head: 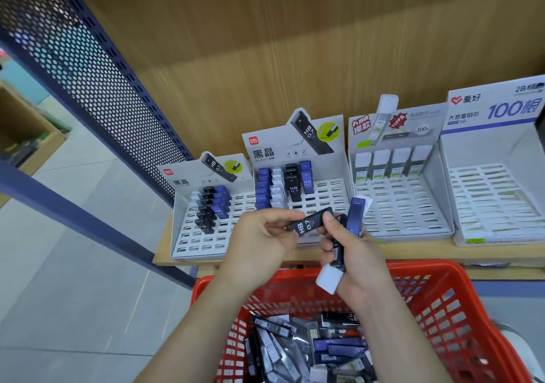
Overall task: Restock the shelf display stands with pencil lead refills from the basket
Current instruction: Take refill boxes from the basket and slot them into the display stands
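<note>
- The left hand (pixel 264 236) has its grip clamped: thumb and fingertips pinch one end of a slim black plastic refill case (pixel 308 223) marked HB 0.7, held roughly level above the front of the wooden shelf (pixel 413 254).
- The right hand (pixel 358 257) has its grip closed round a small bundle of refill cases (pixel 339 253). A blue case (pixel 355 214) stands up from it and a white case (pixel 328 279) pokes out below. Its thumb rests on the other end of the black case.
- The red plastic mesh basket (pixel 460 294) sits directly below the hands and holds a loose heap of refills (pixel 309 350).
- Four white card display stands sit on the shelf. The leftmost stand (pixel 191 235) and the second stand (pixel 327 188) are part-filled. The third stand (pixel 404 205) shows one back row. The fourth stand (pixel 495 194) shows no stock.
- Step in hand, as judged: one black case is being singled off the bundle.
- Next move, as judged: stand the case upright and seat it in a free slot beside matching black stock, with the bundle kept secure.
</note>
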{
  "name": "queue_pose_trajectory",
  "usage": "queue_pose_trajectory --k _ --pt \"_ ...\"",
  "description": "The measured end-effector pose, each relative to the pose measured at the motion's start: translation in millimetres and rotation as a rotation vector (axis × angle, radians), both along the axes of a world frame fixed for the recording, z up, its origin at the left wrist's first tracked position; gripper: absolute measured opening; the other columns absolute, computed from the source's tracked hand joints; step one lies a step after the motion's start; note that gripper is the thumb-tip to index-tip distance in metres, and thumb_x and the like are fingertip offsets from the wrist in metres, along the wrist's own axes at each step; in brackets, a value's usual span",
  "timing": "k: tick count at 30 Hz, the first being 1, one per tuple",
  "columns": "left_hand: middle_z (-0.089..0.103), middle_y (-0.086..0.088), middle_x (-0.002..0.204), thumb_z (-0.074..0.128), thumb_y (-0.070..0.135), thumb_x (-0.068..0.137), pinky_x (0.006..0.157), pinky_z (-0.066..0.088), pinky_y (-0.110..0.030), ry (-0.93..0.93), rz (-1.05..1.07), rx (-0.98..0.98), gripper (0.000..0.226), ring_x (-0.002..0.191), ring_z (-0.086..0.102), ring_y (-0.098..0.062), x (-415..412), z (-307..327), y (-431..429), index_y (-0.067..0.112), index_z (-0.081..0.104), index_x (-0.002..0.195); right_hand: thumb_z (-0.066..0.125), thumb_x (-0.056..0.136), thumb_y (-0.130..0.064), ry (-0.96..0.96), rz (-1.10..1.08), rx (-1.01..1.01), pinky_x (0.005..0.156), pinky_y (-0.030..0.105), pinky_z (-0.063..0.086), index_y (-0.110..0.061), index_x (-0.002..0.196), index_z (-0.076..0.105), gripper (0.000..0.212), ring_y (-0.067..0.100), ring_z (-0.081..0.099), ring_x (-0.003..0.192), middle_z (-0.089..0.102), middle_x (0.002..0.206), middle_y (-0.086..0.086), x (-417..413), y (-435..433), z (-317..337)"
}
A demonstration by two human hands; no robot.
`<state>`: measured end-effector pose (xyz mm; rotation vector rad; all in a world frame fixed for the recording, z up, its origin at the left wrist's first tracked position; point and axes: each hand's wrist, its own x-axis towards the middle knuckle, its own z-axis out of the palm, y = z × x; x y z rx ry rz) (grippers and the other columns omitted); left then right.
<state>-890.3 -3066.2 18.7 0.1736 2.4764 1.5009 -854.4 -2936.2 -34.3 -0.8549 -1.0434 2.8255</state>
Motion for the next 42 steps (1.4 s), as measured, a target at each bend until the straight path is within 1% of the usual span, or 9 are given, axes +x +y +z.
queue_pose_trajectory --k 2,5,8,12,17,22,29,36,42 --pt "0.062 0.015 0.064 0.065 0.003 0.085 0.058 0.046 -0.016 -0.027 0.017 0.051 0.027 0.063 0.057 -0.005 -3 3 -5 0.026 0.075 0.096 0.074 0.074 -0.017 0.015 0.02 0.004 0.038 0.018 0.036 -0.01 0.09 0.062 0.021 0.01 0.045 0.05 0.063 0.072 0.006 -1 0 0" --pt "0.066 0.008 0.075 0.07 0.006 0.083 0.067 0.052 -0.019 -0.02 0.052 0.116 0.02 0.072 0.063 -0.009 -10 5 -11 0.021 0.074 0.096 0.072 0.079 -0.012 0.013 0.097 0.019 0.039 0.018 0.036 -0.006 0.097 0.062 0.021 0.01 0.046 0.05 0.067 0.075 0.01 -3 -7 -1" --pt "0.073 -0.003 0.08 0.071 0.003 0.082 0.071 0.056 -0.03 -0.011 0.087 0.136 0.017 0.071 0.067 -0.017 -22 12 -24 0.019 0.074 0.087 0.07 0.084 -0.013 0.021 0.181 0.009 0.039 0.017 0.036 -0.005 0.094 0.062 0.015 0.01 0.046 0.049 0.063 0.07 0.008 -7 -22 0" --pt "0.063 -0.007 0.078 0.056 -0.004 0.09 0.066 0.054 -0.017 0.074 0.161 0.153 0.021 0.063 0.057 -0.013 -56 38 -52 0.013 0.068 0.087 0.071 0.079 -0.025 0.003 0.229 -0.118 0.038 0.017 0.035 -0.011 0.092 0.062 0.022 0.009 0.043 0.045 0.052 0.06 0.002 -12 -39 4" --pt "0.062 -0.003 0.078 0.06 -0.001 0.089 0.07 0.055 -0.023 0.186 0.099 -0.205 0.022 0.065 0.06 -0.016 -86 51 -98 0.02 0.065 0.086 0.058 0.074 -0.01 0.04 0.263 -0.388 0.039 0.017 0.038 -0.009 0.101 0.06 0.027 0.01 0.044 0.049 0.05 0.063 0.002 -16 -56 11" --pt "0.066 0.011 0.078 0.069 0.009 0.084 0.073 0.047 -0.016 0.228 0.002 -0.626 0.014 0.076 0.061 -0.004 -83 32 -141 0.023 0.07 0.087 0.054 0.095 -0.003 0.083 0.44 -0.075 0.047 0.025 0.05 -0.003 0.116 0.064 0.023 0.019 0.067 0.063 0.069 0.079 0.012 -14 -68 15" --pt "0.071 0.001 0.099 0.066 0.009 0.087 0.088 0.05 -0.031 0.214 -0.047 -0.65 0.016 0.092 0.065 -0.019 -82 -18 -149 0.015 0.073 0.101 0.056 0.094 -0.004 0.1 0.529 0.086 0.049 0.024 0.05 -0.002 0.116 0.065 0.023 0.017 0.066 0.066 0.073 0.089 0.017 -15 -75 13" --pt "0.07 0.003 0.11 0.065 0.014 0.089 0.089 0.042 -0.02 0.292 -0.173 -0.763 0.022 0.102 0.062 -0.016 -87 -24 -154 0.017 0.073 0.109 0.06 0.088 -0.001 0.08 0.534 -0.004 0.046 0.024 0.049 0.001 0.112 0.068 0.026 0.018 0.06 0.059 0.063 0.077 0.013 -14 -79 10" --pt "0.069 0.0 0.11 0.054 0.013 0.096 0.085 0.046 -0.027 0.288 -0.205 -0.798 0.023 0.1 0.062 -0.02 -82 -43 -154 0.015 0.068 0.114 0.065 0.075 -0.007 0.043 0.491 -0.13 0.052 0.028 0.056 0.001 0.108 0.069 0.034 0.021 0.068 0.065 0.069 0.077 0.012 -10 -81 10"
